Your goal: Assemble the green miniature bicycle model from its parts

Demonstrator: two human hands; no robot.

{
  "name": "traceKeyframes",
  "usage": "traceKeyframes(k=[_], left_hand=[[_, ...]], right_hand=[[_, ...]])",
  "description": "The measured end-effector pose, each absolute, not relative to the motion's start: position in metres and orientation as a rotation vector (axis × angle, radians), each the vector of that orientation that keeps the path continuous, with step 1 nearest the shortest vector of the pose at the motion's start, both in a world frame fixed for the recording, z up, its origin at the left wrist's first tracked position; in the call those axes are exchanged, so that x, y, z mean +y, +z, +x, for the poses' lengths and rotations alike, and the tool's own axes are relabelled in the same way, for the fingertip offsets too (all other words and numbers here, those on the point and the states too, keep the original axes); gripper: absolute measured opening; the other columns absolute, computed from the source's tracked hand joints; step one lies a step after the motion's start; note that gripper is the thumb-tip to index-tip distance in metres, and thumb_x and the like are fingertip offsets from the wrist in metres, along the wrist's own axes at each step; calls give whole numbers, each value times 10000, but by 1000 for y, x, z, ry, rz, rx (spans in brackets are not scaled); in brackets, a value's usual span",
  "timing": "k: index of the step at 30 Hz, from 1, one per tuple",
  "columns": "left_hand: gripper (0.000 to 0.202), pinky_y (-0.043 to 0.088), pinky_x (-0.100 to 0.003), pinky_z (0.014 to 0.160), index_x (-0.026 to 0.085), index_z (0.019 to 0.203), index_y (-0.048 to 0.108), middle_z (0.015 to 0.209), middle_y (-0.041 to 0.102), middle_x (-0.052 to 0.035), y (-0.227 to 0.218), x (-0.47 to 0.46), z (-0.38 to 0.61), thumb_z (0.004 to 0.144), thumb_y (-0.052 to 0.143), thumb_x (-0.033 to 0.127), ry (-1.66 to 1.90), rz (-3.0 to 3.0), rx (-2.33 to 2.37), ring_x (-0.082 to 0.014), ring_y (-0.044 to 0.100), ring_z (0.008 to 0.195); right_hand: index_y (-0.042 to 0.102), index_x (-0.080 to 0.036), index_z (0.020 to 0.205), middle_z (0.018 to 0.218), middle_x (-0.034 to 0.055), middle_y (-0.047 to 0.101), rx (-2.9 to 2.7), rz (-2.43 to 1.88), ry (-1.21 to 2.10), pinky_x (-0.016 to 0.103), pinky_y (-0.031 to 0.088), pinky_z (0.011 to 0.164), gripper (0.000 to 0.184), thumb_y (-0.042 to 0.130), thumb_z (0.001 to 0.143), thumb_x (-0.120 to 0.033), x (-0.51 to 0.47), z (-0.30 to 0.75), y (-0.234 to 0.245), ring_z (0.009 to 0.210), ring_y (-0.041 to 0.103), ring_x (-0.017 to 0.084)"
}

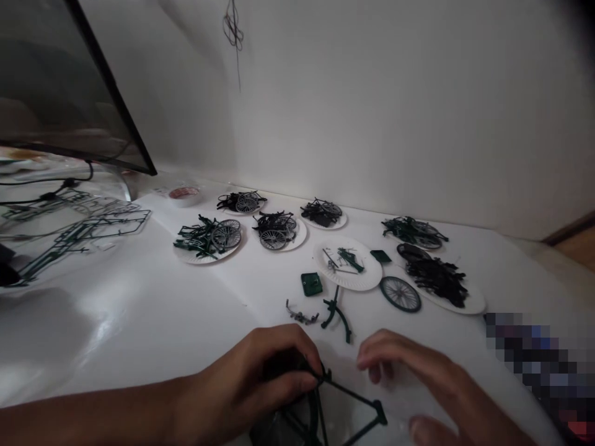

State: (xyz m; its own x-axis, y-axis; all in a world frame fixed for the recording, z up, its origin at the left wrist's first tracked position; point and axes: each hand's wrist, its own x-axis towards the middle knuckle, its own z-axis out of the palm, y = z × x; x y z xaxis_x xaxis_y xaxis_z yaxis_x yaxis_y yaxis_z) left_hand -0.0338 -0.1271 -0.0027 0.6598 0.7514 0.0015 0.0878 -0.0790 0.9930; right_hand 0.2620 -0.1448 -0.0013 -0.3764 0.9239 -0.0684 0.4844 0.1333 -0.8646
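My left hand (274, 378) pinches a dark green model bicycle frame (351, 396) at its upper corner, low in the view. To the right of the frame, my right hand (418, 378) is held with fingers curved and thumb apart, touching nothing that I can see. Just beyond my hands lie a green forked part (337, 316), a small grey part with several prongs (302, 314) and a green square basket-like piece (311, 284). A spoked wheel (400, 293) rests to their right. The frame's lower end runs out of view.
A paper plate (320, 248) holds a few green and grey parts. Several other plates bear piles of black and green parts with wheels. Green sprue frames (88, 232) lie at left below a monitor (60, 80). A tape roll (184, 196) sits near the wall.
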Motion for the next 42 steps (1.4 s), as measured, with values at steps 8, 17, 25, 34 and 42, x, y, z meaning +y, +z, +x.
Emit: traceKeyframes(k=[8, 17, 25, 34, 42], left_hand=[[78, 523, -332, 940, 140, 1005, 667, 1096, 645, -105, -4, -120, -31, 944, 628, 168, 779, 1579, 593, -197, 633, 1046], [79, 555, -323, 869, 149, 969, 706, 1063, 676, -108, -10, -117, -34, 897, 673, 153, 819, 1556, 577, -202, 669, 979], [127, 546, -280, 864, 144, 991, 699, 1021, 685, -107, -10, -115, -34, 967, 575, 155, 785, 1712, 498, -175, 658, 942], [141, 545, -252, 830, 193, 1067, 633, 1093, 675, -91, 6, -124, -42, 954, 575, 131, 783, 1628, 551, -170, 670, 954], [87, 509, -282, 948, 186, 1047, 622, 972, 665, -53, 20, -125, -44, 997, 554, 207, 701, 1566, 647, -163, 640, 959]], right_hand=[[700, -275, 970, 972, 46, 756, -2151, -1559, 358, 370, 541, 769, 247, 555, 948, -473, -51, 243, 42, 876, 689, 242], [674, -174, 1100, 1143, 69, 699, -2414, -1517, 160, 451, 537, 951, 222, 607, 989, -354, 8, 248, 6, 1050, 665, 209], [673, -171, 1065, 1094, 58, 700, -2385, -1567, 36, 423, 558, 907, 193, 608, 992, -338, 10, 262, 9, 977, 673, 188], [673, -187, 1137, 1172, 72, 694, -2479, -1551, 135, 414, 575, 894, 237, 611, 992, -364, 39, 214, 20, 1001, 679, 192], [661, -184, 1172, 1185, 76, 686, -2507, -1481, 119, 412, 583, 876, 261, 620, 987, -363, 54, 217, -2, 994, 680, 193]])
